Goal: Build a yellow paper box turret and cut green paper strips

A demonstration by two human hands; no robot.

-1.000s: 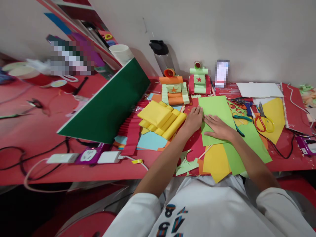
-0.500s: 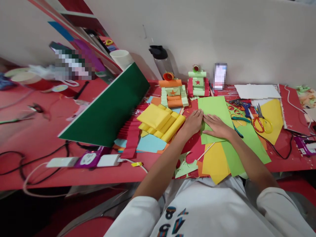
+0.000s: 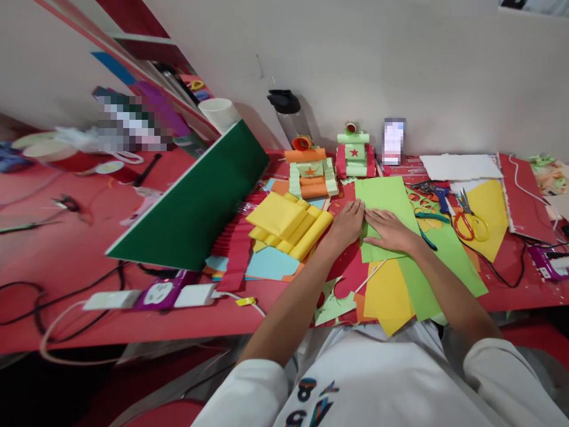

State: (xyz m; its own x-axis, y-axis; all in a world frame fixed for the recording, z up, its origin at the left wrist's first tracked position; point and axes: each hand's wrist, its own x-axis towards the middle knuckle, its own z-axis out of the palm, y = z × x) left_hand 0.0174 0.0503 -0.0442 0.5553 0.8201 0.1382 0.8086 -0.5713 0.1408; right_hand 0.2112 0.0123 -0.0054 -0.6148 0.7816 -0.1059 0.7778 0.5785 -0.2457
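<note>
A light green sheet of paper (image 3: 382,193) lies in front of me on the red table. My right hand (image 3: 386,230) rests flat on it, thumb apart and fingers stretched toward its left edge. At that edge, my left hand (image 3: 349,225) keeps its fingers together and bent, with the tips on the paper beside my right fingertips; a pinched margin is hard to make out. More green paper (image 3: 453,261) and yellow paper (image 3: 387,293) lie under and below the sheet. To the left sits a stack of yellow paper rolls (image 3: 288,225).
Behind stand an orange-and-green paper model (image 3: 311,173), a red-and-green paper model (image 3: 354,153), a bottle (image 3: 287,112) and a phone (image 3: 393,141). Scissors (image 3: 469,219) and pliers (image 3: 431,217) lie right. A green board (image 3: 195,204) leans left, near a power strip (image 3: 160,292).
The camera view has tilted slightly, so things sit a little lower. Both hands stay at the green sheet's left edge, with only a slight shift of the fingers.
</note>
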